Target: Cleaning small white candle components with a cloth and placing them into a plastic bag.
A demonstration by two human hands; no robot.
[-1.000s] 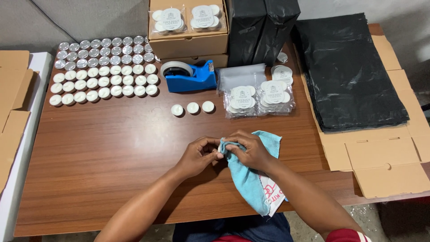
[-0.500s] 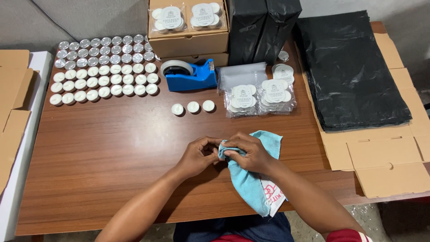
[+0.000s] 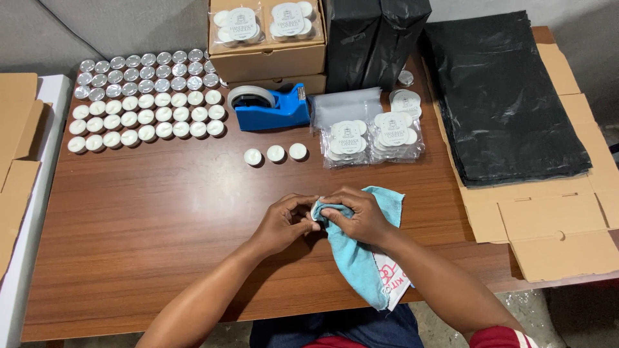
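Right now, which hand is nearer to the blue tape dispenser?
Left, though only slightly. The left hand sits almost straight below the blue tape dispenser, toward the near table edge. The right hand, wrapped in the light blue cloth, lies further off to the right.

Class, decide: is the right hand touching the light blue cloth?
Touching. The head view shows the right hand pressed onto the light blue cloth, its fingers gripping the folds, with no gap between them.
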